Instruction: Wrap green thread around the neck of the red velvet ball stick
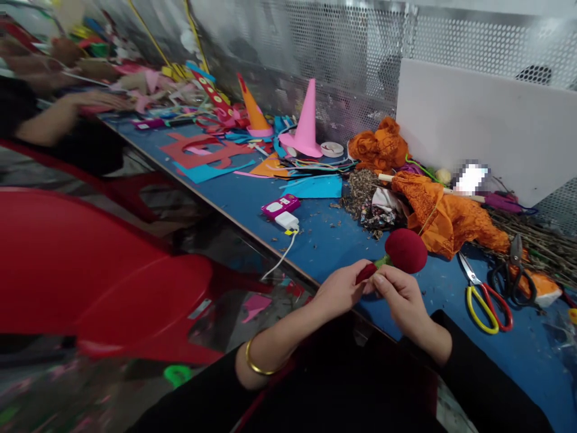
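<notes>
A round dark red ball-shaped piece (pixel 406 251) with a green part (pixel 383 261) at its base rests over the blue table in front of me. Just left of it, my left hand (pixel 345 285) is closed on a dark red piece (pixel 366 273) that pokes out between its fingers. My right hand (pixel 401 296) pinches at the green base, its fingertips touching those of my left hand. Whether the two red pieces are joined is hidden by my fingers.
Scissors with yellow and red handles (pixel 489 308) and black scissors (pixel 514 273) lie at right. Orange cloth (pixel 444 216) is behind. A purple box (pixel 280 207) with a white cable, a pink cone hat (pixel 307 123) and a red chair (pixel 135 270) are leftward. Another person's hand (pixel 97 101) is far left.
</notes>
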`<act>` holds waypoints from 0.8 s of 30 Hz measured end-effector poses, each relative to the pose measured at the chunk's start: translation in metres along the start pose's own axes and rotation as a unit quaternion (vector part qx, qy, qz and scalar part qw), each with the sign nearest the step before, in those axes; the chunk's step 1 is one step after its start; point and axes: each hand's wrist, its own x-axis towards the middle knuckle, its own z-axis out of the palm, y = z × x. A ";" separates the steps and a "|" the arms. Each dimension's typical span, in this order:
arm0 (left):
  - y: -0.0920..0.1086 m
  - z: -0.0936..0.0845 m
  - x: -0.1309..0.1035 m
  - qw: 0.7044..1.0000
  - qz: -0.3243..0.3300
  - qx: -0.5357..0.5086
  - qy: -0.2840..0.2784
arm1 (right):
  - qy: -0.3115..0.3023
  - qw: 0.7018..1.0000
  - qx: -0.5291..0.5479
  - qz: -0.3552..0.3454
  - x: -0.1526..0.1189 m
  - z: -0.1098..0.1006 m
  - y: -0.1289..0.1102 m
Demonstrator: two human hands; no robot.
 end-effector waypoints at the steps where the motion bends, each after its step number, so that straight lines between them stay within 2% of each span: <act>1: 0.003 -0.002 -0.001 0.999 0.001 0.041 -0.012 | -0.027 0.999 -0.034 -0.029 0.002 -0.005 -0.004; 3: 0.010 -0.006 -0.002 0.993 -0.005 0.115 -0.029 | -0.062 0.989 -0.105 -0.085 0.005 -0.015 -0.012; 5: 0.018 -0.007 -0.003 0.983 -0.019 0.175 -0.048 | -0.072 0.974 -0.179 -0.117 0.008 -0.024 -0.019; 8: 0.029 -0.005 -0.005 0.969 -0.028 0.234 -0.074 | -0.066 0.958 -0.258 -0.106 0.011 -0.035 -0.023; 13: 0.035 -0.004 -0.005 0.962 -0.004 0.263 -0.075 | -0.112 0.974 -0.192 -0.050 0.016 -0.043 -0.022; 19: 0.040 -0.009 -0.004 0.951 -0.010 0.299 -0.076 | -0.075 0.970 -0.226 -0.052 0.017 -0.047 -0.021; 24: 0.049 -0.007 -0.011 0.918 0.015 0.384 -0.103 | -0.062 0.962 -0.264 -0.013 0.016 -0.041 -0.014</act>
